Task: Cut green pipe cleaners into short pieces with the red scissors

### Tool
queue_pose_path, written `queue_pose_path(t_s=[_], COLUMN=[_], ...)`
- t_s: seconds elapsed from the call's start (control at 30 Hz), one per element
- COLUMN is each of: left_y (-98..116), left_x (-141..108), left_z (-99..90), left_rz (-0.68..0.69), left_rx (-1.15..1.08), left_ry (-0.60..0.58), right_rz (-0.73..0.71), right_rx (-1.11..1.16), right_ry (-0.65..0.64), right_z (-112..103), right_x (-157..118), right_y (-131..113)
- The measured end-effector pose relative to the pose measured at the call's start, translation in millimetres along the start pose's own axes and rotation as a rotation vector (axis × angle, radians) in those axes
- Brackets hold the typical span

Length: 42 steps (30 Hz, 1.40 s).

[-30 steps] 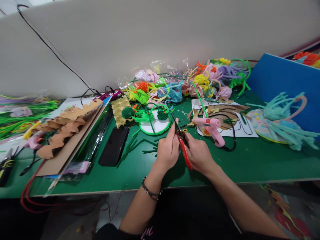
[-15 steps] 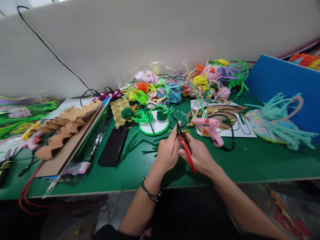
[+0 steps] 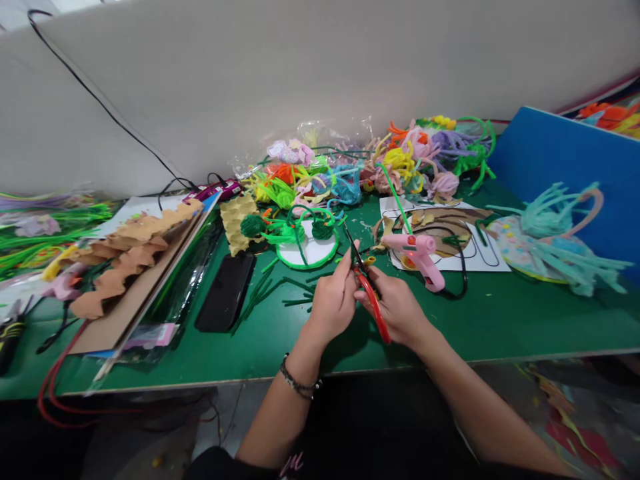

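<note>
Red-handled scissors [image 3: 373, 300] are in my right hand [image 3: 400, 310], their dark, narrow blades pointing up and away from me. My left hand [image 3: 333, 297] is closed beside them, fingertips pinching a small dark green pipe cleaner [image 3: 355, 252] close to the blades; most of it is hidden. Several cut dark green pipe cleaners [image 3: 265, 290] lie to the left of my hands. Just beyond is a round white disc [image 3: 315, 252] edged in bright green, with green pipe cleaner shapes on it. A pink glue gun [image 3: 417, 250] rests to the right of my right hand.
Left of my hands lie a black phone [image 3: 225, 293], cardboard sheets [image 3: 135, 293] and black-and-yellow pliers [image 3: 11, 333]. Colourful pipe cleaner figures [image 3: 345, 183] are heaped along the wall. At right, a teal figure [image 3: 555, 213] stands before a blue board [image 3: 565, 157].
Both hands keep nearly the same pose around the scissors. The right fingers shift slightly on the handles. The whole view has moved a little.
</note>
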State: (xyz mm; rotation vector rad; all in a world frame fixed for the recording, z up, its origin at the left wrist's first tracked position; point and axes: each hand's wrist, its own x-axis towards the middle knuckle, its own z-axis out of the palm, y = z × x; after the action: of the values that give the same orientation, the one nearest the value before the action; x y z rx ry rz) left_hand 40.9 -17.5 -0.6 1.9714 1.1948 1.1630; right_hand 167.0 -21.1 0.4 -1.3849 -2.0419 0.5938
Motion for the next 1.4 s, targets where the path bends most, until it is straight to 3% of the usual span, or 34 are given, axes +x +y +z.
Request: queue_pose_path(t_s=[0.37,0.63,1.0,1.4], left_y=[-1.9,-1.1,0.4,-3.3], left_x=[-0.8,-0.1,0.1,-0.6], left_z=[1.5,1.9,0.1,2.1], left_rz=[0.065,0.051,0.013,0.034], left_rx=[0.012,-0.038,0.064,0.107], left_ry=[-0.038,-0.053,-0.134,-0.136], right_rz=[-0.14,-0.066,-0.12,-0.112], right_rx=[-0.018,0.082,0.027,0.174], right_ry=[0.005,0.001,-0.005,0.114], right_z=[-1.1,1.7,0.4,1.9], right_x=[-0.6,0.1,0.6,1.1], right_y=[1.4,2.2,7.9,6.4])
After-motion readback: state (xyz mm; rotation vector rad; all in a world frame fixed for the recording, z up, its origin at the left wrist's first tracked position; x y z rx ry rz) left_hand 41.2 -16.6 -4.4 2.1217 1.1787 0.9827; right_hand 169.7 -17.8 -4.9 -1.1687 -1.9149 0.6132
